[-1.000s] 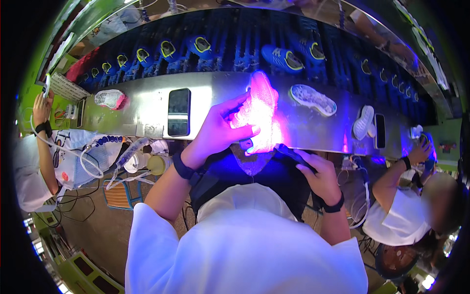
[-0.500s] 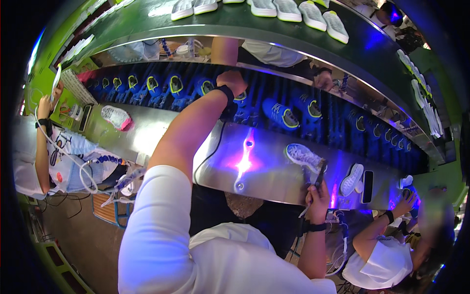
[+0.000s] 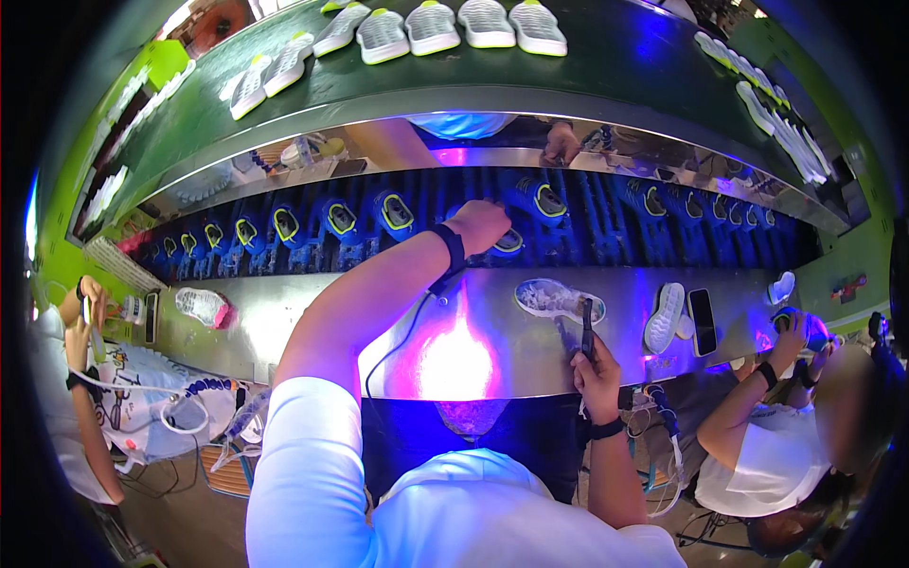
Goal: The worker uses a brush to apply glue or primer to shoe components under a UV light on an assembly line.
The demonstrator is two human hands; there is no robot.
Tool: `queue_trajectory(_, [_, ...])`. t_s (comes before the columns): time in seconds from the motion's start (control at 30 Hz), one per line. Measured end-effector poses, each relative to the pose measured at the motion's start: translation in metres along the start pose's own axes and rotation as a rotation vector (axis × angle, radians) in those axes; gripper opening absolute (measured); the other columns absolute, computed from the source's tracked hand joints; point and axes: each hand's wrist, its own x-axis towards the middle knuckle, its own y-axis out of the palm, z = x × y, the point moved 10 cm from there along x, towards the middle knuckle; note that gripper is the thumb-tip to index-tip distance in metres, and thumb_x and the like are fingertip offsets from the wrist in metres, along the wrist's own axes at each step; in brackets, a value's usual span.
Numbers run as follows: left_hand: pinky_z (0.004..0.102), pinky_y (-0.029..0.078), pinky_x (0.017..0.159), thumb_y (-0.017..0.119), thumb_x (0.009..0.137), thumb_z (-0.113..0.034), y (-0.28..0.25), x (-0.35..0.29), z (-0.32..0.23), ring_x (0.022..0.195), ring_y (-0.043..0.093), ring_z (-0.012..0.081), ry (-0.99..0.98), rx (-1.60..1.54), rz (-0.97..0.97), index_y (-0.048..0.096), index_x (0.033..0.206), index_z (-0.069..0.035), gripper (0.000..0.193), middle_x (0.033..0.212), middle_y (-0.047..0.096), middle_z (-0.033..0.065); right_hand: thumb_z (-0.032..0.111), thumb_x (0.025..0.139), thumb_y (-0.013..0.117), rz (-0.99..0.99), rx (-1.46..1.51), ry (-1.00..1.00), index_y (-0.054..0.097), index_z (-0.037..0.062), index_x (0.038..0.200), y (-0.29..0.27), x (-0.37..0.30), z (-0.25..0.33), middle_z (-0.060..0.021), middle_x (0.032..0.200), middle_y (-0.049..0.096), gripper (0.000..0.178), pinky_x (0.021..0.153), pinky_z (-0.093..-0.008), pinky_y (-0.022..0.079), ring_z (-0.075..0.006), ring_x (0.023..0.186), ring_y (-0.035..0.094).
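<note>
My left hand [image 3: 481,225] reaches to the conveyor and closes on a blue shoe [image 3: 509,242] with a lime-edged opening; the hand covers part of it. Just beyond stands another blue shoe [image 3: 544,200]. My right hand [image 3: 597,379] grips a slim dark-handled brush [image 3: 587,329], held upright. The brush's upper end overlaps the right end of a white shoe sole [image 3: 549,297] lying on the metal bench [image 3: 322,312]; whether they touch I cannot tell.
Blue shoes [image 3: 286,224] line the dark conveyor on both sides. White soles [image 3: 433,28] lie on the green upper shelf [image 3: 615,95]. On the bench are a white sole [image 3: 665,318], a phone [image 3: 703,322] and a pink-ended sole [image 3: 203,307]. Co-workers sit left and right [image 3: 767,445].
My left hand has left one blue shoe and moved right onto another. The view has turned, shifting the scene. My right hand keeps the brush by the sole.
</note>
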Motion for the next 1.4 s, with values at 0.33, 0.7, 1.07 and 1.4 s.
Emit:
queue_trajectory(0.33, [0.0446,0.057,0.082,0.076,0.071,-0.012,0.004,-0.015,0.070,0.099,0.067,0.0337,0.082,0.027,-0.079,0.071,0.109,-0.009,0.038,0.103,0.066,0.0123,0.004,0.099,0.058,0.031,0.083,-0.082,0.048,0.0046,0.147,-0.012,0.006,-0.002,0.0029,0.082,0.059,0.049,0.047,-0.0180,0.037,-0.0021,0.054,0.046])
queue_trajectory(0.7, [0.0444,0.053,0.098,0.073,0.068,-0.007,-0.060,0.066,0.011,0.116,0.063,0.0413,-0.030,-0.198,-0.114,0.052,0.139,-0.001,0.074,0.122,0.065,0.0248,0.002,0.099,0.060,0.015,0.084,-0.152,0.051,0.0022,0.144,-0.009,0.002,-0.004,0.0023,0.086,0.061,0.046,0.049,-0.0195,0.040,-0.0021,0.057,0.049])
queue_trajectory(1.07, [0.0401,0.057,0.081,0.059,0.084,-0.012,-0.058,0.062,-0.051,0.099,0.067,0.0300,0.245,0.192,-0.133,0.071,0.109,-0.011,0.028,0.105,0.066,0.0101,0.000,0.098,0.062,0.036,0.169,-0.085,0.053,0.0037,0.143,-0.016,-0.002,-0.008,0.0039,0.081,0.057,0.046,0.053,-0.0214,0.041,-0.0032,0.061,0.050])
queue_trajectory(1.4, [0.0320,0.060,0.084,0.062,0.086,-0.013,-0.043,-0.225,-0.147,0.127,0.056,0.0252,0.582,0.304,-0.099,0.059,0.136,-0.022,0.051,0.137,0.056,0.0018,0.007,0.096,0.064,-0.018,-0.020,-0.154,0.060,0.0041,0.134,-0.025,0.000,-0.008,0.0019,0.081,0.064,0.038,0.057,-0.0227,0.045,-0.0043,0.063,0.054])
